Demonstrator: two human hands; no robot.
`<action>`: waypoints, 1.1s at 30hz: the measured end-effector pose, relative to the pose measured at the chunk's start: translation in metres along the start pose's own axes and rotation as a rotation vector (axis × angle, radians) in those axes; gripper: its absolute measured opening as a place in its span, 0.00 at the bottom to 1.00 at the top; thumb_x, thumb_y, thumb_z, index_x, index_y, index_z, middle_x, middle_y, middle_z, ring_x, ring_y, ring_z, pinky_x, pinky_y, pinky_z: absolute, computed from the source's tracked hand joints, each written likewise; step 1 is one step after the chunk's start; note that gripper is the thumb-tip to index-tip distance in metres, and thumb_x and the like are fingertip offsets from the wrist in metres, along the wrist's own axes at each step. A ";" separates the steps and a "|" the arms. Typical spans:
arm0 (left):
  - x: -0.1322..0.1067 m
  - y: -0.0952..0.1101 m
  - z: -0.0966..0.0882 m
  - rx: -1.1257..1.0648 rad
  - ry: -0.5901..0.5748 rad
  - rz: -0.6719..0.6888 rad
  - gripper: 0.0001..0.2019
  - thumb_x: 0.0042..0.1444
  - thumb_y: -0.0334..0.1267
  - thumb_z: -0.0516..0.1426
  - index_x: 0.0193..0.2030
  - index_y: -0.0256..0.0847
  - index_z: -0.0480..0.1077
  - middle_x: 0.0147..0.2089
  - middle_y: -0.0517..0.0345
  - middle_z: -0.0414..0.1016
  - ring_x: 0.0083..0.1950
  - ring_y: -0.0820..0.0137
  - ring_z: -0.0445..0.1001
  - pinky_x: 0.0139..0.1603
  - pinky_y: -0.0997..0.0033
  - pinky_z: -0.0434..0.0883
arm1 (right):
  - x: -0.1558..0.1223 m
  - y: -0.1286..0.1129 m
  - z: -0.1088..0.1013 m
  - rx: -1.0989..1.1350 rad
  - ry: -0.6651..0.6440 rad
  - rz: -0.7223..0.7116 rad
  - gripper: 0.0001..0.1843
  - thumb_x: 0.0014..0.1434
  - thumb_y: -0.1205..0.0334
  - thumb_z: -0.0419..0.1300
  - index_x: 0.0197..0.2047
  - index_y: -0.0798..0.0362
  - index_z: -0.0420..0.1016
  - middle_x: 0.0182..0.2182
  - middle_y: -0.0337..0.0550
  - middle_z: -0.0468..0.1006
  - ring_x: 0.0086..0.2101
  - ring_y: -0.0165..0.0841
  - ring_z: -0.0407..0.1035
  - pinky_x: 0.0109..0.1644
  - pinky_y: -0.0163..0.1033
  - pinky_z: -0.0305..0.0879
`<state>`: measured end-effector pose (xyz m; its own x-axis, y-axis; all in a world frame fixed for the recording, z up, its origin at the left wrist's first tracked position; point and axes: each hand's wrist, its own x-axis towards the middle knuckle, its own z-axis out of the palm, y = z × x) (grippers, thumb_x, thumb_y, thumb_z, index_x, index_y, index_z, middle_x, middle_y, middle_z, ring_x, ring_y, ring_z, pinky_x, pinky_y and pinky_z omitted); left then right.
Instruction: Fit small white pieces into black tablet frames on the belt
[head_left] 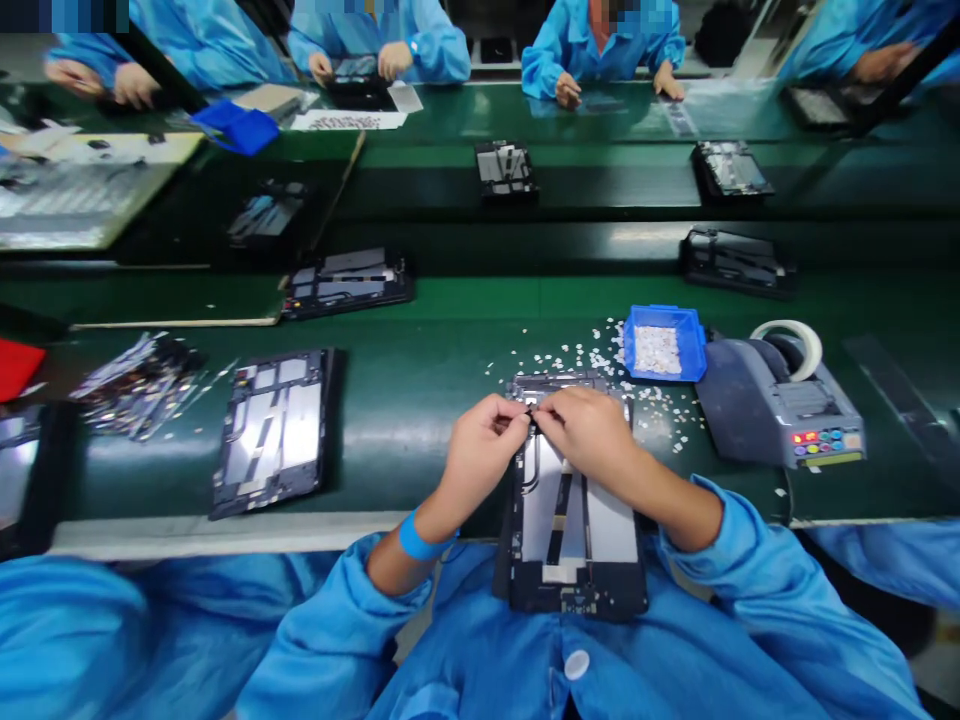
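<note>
An opened tablet (pixel 616 525) with its grey battery cells and cables showing lies before me, its near end over the table edge against my blue smock. It seems to rest on another dark panel. My left hand (pixel 486 448), with a blue band at the wrist, is closed in a pinch above the tablet's upper left part. My right hand (pixel 592 428) pinches at the same spot, fingertips almost meeting the left ones. Between them is a tiny dark piece that I cannot make out. The hands cover part of the tablet's far end.
A blue bin (pixel 703 345) holds small white pieces, with more scattered around it. Right of it stands a grey tape dispenser (pixel 739 400). Another opened tablet (pixel 281 430) and a pile of thin strips (pixel 142 385) lie left. Co-workers sit across, beyond more tablets (pixel 349 283).
</note>
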<state>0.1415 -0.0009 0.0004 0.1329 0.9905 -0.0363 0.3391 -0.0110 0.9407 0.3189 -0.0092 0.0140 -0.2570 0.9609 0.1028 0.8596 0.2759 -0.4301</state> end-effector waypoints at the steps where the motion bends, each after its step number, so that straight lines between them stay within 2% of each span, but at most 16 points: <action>1: 0.000 0.000 0.001 0.037 0.013 0.026 0.07 0.58 0.40 0.61 0.34 0.41 0.77 0.36 0.56 0.84 0.37 0.66 0.80 0.39 0.69 0.75 | -0.001 -0.001 -0.001 -0.028 -0.003 0.005 0.12 0.72 0.61 0.59 0.39 0.53 0.82 0.37 0.48 0.84 0.40 0.40 0.77 0.46 0.42 0.68; 8: 0.003 -0.007 0.004 0.119 0.085 0.097 0.06 0.57 0.41 0.61 0.34 0.43 0.77 0.39 0.56 0.86 0.40 0.64 0.83 0.43 0.67 0.77 | -0.004 -0.012 0.003 -0.215 0.052 0.009 0.13 0.73 0.63 0.55 0.38 0.53 0.80 0.35 0.50 0.82 0.39 0.42 0.76 0.43 0.43 0.67; 12: 0.000 -0.003 0.004 0.131 0.098 0.105 0.07 0.56 0.41 0.60 0.33 0.42 0.78 0.38 0.56 0.86 0.40 0.64 0.83 0.43 0.67 0.77 | -0.004 -0.009 0.003 -0.144 0.049 -0.027 0.11 0.71 0.63 0.58 0.39 0.54 0.80 0.36 0.48 0.83 0.39 0.40 0.77 0.45 0.42 0.67; 16: -0.003 0.002 0.005 0.115 0.083 0.112 0.07 0.57 0.40 0.60 0.33 0.42 0.78 0.38 0.55 0.86 0.39 0.65 0.83 0.42 0.68 0.77 | -0.004 -0.004 0.006 -0.101 0.111 -0.035 0.09 0.68 0.66 0.59 0.36 0.53 0.79 0.34 0.48 0.82 0.37 0.39 0.75 0.44 0.41 0.64; 22: -0.001 -0.002 0.005 0.005 0.032 0.020 0.06 0.56 0.39 0.61 0.33 0.41 0.78 0.36 0.56 0.85 0.38 0.66 0.81 0.40 0.69 0.76 | 0.006 0.001 0.010 0.000 0.134 -0.038 0.08 0.59 0.71 0.59 0.29 0.51 0.74 0.30 0.43 0.80 0.33 0.36 0.71 0.39 0.39 0.59; 24: 0.001 -0.005 0.004 -0.051 0.014 -0.029 0.07 0.56 0.40 0.61 0.33 0.40 0.78 0.35 0.55 0.84 0.37 0.67 0.81 0.38 0.70 0.75 | 0.009 0.014 0.000 0.019 0.147 -0.018 0.08 0.58 0.71 0.59 0.28 0.51 0.73 0.29 0.42 0.79 0.32 0.35 0.69 0.38 0.38 0.57; 26: 0.003 -0.009 0.003 -0.112 0.002 -0.072 0.08 0.55 0.41 0.62 0.33 0.39 0.77 0.35 0.54 0.84 0.36 0.67 0.80 0.37 0.70 0.74 | 0.008 0.041 -0.018 -0.021 0.196 0.060 0.08 0.58 0.70 0.58 0.29 0.51 0.72 0.30 0.43 0.79 0.33 0.35 0.69 0.38 0.38 0.56; 28: 0.004 -0.011 0.002 -0.161 -0.006 -0.097 0.08 0.55 0.42 0.63 0.33 0.39 0.77 0.34 0.54 0.84 0.35 0.67 0.79 0.36 0.71 0.74 | 0.004 0.075 -0.042 -0.145 0.255 0.233 0.07 0.59 0.67 0.58 0.30 0.52 0.73 0.31 0.47 0.80 0.33 0.37 0.70 0.37 0.39 0.55; 30: 0.004 -0.011 0.000 -0.175 -0.019 -0.096 0.08 0.55 0.42 0.63 0.33 0.39 0.77 0.34 0.54 0.83 0.35 0.68 0.78 0.36 0.71 0.73 | -0.002 0.104 -0.065 -0.308 0.240 0.457 0.10 0.61 0.64 0.58 0.28 0.53 0.74 0.29 0.52 0.79 0.31 0.39 0.69 0.35 0.41 0.52; 32: 0.003 -0.008 -0.003 -0.148 -0.059 -0.068 0.08 0.56 0.42 0.63 0.35 0.39 0.78 0.35 0.54 0.83 0.34 0.69 0.78 0.35 0.72 0.73 | -0.008 0.114 -0.079 -0.356 0.192 0.533 0.12 0.62 0.63 0.57 0.28 0.54 0.76 0.29 0.54 0.79 0.30 0.40 0.69 0.35 0.42 0.52; 33: 0.002 -0.006 -0.006 -0.124 -0.080 -0.043 0.08 0.58 0.42 0.62 0.37 0.39 0.79 0.36 0.54 0.84 0.34 0.69 0.78 0.35 0.72 0.73 | -0.009 0.111 -0.081 -0.311 0.176 0.500 0.11 0.62 0.63 0.57 0.30 0.54 0.77 0.30 0.54 0.81 0.30 0.40 0.71 0.35 0.42 0.53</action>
<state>0.1343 0.0020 -0.0037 0.1964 0.9754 -0.0998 0.2291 0.0533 0.9719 0.4523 0.0141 0.0385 0.2647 0.9576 0.1139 0.9526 -0.2413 -0.1850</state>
